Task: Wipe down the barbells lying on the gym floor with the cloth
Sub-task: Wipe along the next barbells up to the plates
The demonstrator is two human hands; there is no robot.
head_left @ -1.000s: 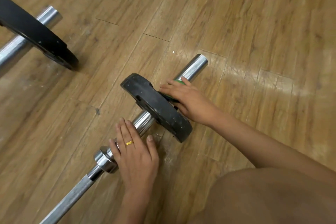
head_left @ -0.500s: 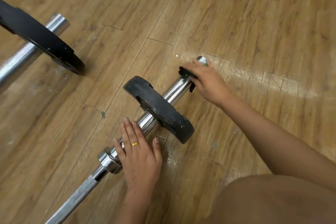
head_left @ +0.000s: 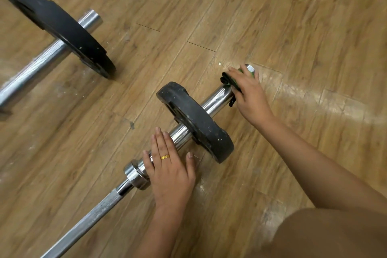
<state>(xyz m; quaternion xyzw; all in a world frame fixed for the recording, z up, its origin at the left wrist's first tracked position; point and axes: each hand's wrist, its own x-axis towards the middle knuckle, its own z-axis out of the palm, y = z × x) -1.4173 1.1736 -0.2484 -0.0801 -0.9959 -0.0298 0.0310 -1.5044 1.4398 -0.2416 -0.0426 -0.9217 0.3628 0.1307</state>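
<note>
Materials and finish, floor and two barbells.
Floor (head_left: 272,16): wood-grain planks, glossy, scuffed with pale marks. Near barbell (head_left: 215,98): polished chrome sleeve, mirror-bright; shaft (head_left: 100,205) duller, knurled, rough. Plates (head_left: 194,119) (head_left: 62,27): matt black, rubbery-looking, chipped white at edges. Cloth (head_left: 229,80): soft dark-green fabric. Ring (head_left: 165,156): shiny gold-coloured metal.

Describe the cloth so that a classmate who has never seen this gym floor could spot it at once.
Find the nearer barbell, the one with both hands on it, and follow its shiny sleeve past the black plate to the far end. There the right hand presses a small dark cloth with a green edge around the metal. It is the only soft thing in view.
</note>
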